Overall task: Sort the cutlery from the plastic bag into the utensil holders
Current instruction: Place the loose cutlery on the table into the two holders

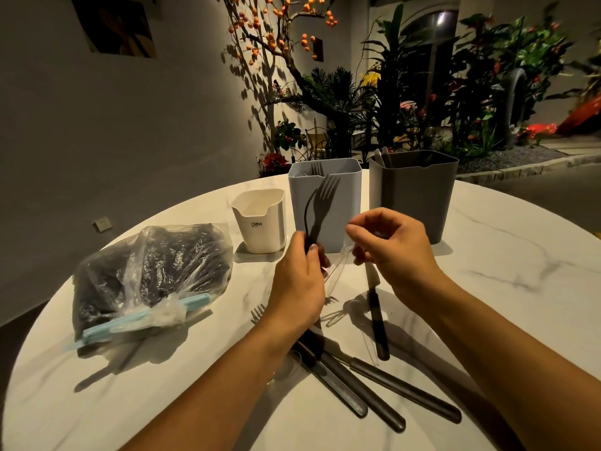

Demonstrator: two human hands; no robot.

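- We held a black fork [320,206] upright in our left hand [299,288], fingers and thumb pinched round its lower handle, tines up in front of the blue holder [325,206].
- Our right hand [390,249] was curled and seemed to pinch a clear wrapper [338,268]; we could not tell how firmly.
- The plastic bag [149,275] lay to the left, still bulging with dark cutlery; loose pieces [374,379] lay on the table [487,288] under our forearms.
- The risk, we judged: a forearm might sweep those pieces off the edge, or the thin fork might slip while the wrapper came off.
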